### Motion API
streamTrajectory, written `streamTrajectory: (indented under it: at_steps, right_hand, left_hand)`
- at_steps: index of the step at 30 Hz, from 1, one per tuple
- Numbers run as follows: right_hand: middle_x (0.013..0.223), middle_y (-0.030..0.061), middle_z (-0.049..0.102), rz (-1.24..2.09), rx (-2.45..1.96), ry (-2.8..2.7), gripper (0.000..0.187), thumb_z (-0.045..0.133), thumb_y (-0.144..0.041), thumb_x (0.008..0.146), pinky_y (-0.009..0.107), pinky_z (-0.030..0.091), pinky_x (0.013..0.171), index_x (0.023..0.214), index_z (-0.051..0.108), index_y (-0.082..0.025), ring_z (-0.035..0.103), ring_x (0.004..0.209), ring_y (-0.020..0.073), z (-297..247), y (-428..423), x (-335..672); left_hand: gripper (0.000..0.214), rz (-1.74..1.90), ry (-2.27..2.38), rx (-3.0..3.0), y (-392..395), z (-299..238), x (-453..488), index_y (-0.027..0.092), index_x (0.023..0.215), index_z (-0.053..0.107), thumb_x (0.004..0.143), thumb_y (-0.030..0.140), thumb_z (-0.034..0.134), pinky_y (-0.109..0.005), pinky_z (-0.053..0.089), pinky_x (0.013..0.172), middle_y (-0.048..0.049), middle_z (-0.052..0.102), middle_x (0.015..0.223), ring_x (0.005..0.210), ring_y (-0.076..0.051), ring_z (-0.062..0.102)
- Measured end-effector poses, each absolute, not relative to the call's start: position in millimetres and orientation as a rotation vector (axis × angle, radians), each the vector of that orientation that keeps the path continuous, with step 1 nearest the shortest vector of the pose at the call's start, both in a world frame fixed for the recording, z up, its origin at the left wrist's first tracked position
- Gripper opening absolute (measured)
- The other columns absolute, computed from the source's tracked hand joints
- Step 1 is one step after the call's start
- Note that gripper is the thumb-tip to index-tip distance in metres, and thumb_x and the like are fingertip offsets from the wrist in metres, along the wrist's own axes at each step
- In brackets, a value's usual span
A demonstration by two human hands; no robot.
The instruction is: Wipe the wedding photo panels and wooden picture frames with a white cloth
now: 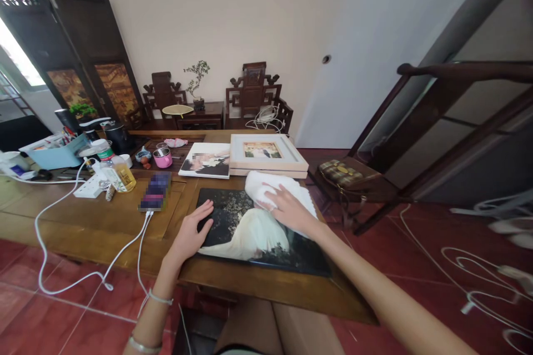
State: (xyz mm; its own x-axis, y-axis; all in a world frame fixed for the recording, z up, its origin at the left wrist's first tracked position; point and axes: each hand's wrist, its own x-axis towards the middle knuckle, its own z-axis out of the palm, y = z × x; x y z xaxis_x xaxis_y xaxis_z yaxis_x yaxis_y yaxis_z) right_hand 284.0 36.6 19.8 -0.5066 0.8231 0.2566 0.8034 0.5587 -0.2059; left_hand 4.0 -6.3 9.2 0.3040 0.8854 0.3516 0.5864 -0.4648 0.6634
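A dark photo panel, showing a flowing white gown, lies flat on the wooden table in front of me. My left hand rests on its left edge, with the fingers stretched out and holding nothing. Over the panel's upper right part, my right hand presses on a bunched white cloth, its fingers bent into the fabric. The cloth covers that corner of the panel. Just beyond it lie a stack of pale picture frames and a smaller photo board.
To the left are a phone on a charging cable, an oil-coloured bottle, a power strip, a pink cup and a blue bin. A wooden chair with a plaid bag stands at right. Cables trail across the floor.
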Motion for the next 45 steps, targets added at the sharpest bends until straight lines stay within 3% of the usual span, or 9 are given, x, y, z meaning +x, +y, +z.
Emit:
streamTrajectory:
  at_steps: [4, 8, 14, 18, 24, 28, 34, 40, 45]
  right_hand:
    - [0.117, 0.0164, 0.059, 0.104, -1.381, -2.481, 0.026, 0.035, -0.014, 0.085, 0.056, 0.02, 0.105, 0.097, 0.058, -0.014, 0.026, 0.133, 0.0278, 18.9, 31.0, 278.6]
    - [0.131, 0.0197, 0.047, 0.123, -1.29, -2.494, 0.02, 0.039, -0.016, 0.084, 0.058, 0.016, 0.106, 0.089, 0.058, -0.015, 0.02, 0.135, 0.0278, 21.6, -32.0, 265.2]
    - [0.142, 0.0056, 0.038, 0.318, -1.069, -2.65, 0.02, 0.045, -0.006, 0.069, 0.059, 0.011, 0.108, 0.075, 0.058, -0.02, 0.011, 0.137, 0.0269, 36.9, -115.9, 248.6]
    - [0.14, 0.006, 0.04, 0.287, -1.098, -2.66, 0.024, 0.044, -0.007, 0.071, 0.055, 0.014, 0.11, 0.082, 0.06, -0.02, 0.014, 0.136, 0.0242, 37.0, -92.7, 250.7]
    - [0.131, 0.0194, 0.048, 0.143, -1.285, -2.52, 0.025, 0.039, -0.02, 0.087, 0.051, 0.017, 0.108, 0.101, 0.059, -0.013, 0.029, 0.132, 0.0258, 25.6, 11.4, 261.8]
    - [0.122, 0.017, 0.056, 0.115, -1.37, -2.466, 0.025, 0.037, -0.017, 0.087, 0.051, 0.023, 0.103, 0.098, 0.059, -0.014, 0.031, 0.13, 0.0274, 23.7, 51.3, 262.8]
    - [0.128, 0.0157, 0.052, 0.148, -1.318, -2.483, 0.025, 0.039, -0.012, 0.082, 0.056, 0.015, 0.106, 0.097, 0.059, -0.015, 0.023, 0.134, 0.0273, 23.4, -5.1, 250.8]
    - [0.142, 0.005, 0.038, 0.335, -1.085, -2.617, 0.024, 0.044, -0.006, 0.069, 0.06, 0.007, 0.108, 0.082, 0.06, -0.019, 0.007, 0.137, 0.027, 31.7, -100.5, 238.8]
    - [0.143, 0.0059, 0.035, 0.343, -0.992, -2.722, 0.024, 0.045, -0.006, 0.066, 0.06, 0.006, 0.108, 0.079, 0.061, -0.018, 0.01, 0.137, 0.0285, 35.9, -100.8, 239.8]
  left_hand:
    - [0.035, 0.985, 1.321, 2.152, -6.8, 11.2, 3.7, 0.017, 0.118, 0.058, 0.086, 0.026, 0.047, -0.042, 0.033, 0.107, -0.0073, 0.052, 0.13, 0.126, -0.02, 0.043]
    - [0.036, 0.997, 1.325, 2.153, -5.9, 9.6, 2.2, 0.017, 0.118, 0.058, 0.086, 0.026, 0.046, -0.041, 0.034, 0.107, -0.0075, 0.052, 0.13, 0.125, -0.02, 0.043]
    - [0.036, 1.005, 1.307, 2.171, -4.1, 5.5, 0.6, 0.019, 0.119, 0.057, 0.086, 0.026, 0.046, -0.042, 0.034, 0.107, -0.0066, 0.052, 0.13, 0.125, -0.02, 0.044]
    - [0.036, 1.002, 1.31, 2.176, -4.5, 5.6, 1.2, 0.018, 0.119, 0.058, 0.086, 0.026, 0.046, -0.042, 0.034, 0.107, -0.0071, 0.052, 0.13, 0.125, -0.02, 0.044]
    - [0.035, 0.999, 1.295, 2.179, -5.3, 6.8, 2.3, 0.019, 0.118, 0.058, 0.086, 0.026, 0.045, -0.043, 0.034, 0.107, -0.0065, 0.052, 0.131, 0.126, -0.02, 0.043]
    - [0.035, 0.996, 1.295, 2.169, -4.7, 6.9, 2.2, 0.018, 0.118, 0.058, 0.086, 0.026, 0.045, -0.044, 0.033, 0.108, -0.0065, 0.052, 0.131, 0.126, -0.02, 0.043]
    - [0.035, 1.004, 1.302, 2.161, -4.2, 5.7, 1.6, 0.019, 0.117, 0.059, 0.086, 0.026, 0.046, -0.042, 0.034, 0.107, -0.0063, 0.053, 0.13, 0.126, -0.02, 0.043]
    - [0.036, 0.984, 1.318, 2.157, -5.3, 6.1, 1.0, 0.018, 0.12, 0.057, 0.086, 0.026, 0.046, -0.041, 0.033, 0.108, -0.0066, 0.052, 0.131, 0.126, -0.02, 0.043]
    - [0.037, 0.988, 1.315, 2.163, -4.3, 5.6, 1.3, 0.018, 0.12, 0.057, 0.086, 0.027, 0.046, -0.041, 0.033, 0.108, -0.0067, 0.052, 0.131, 0.126, -0.02, 0.043]
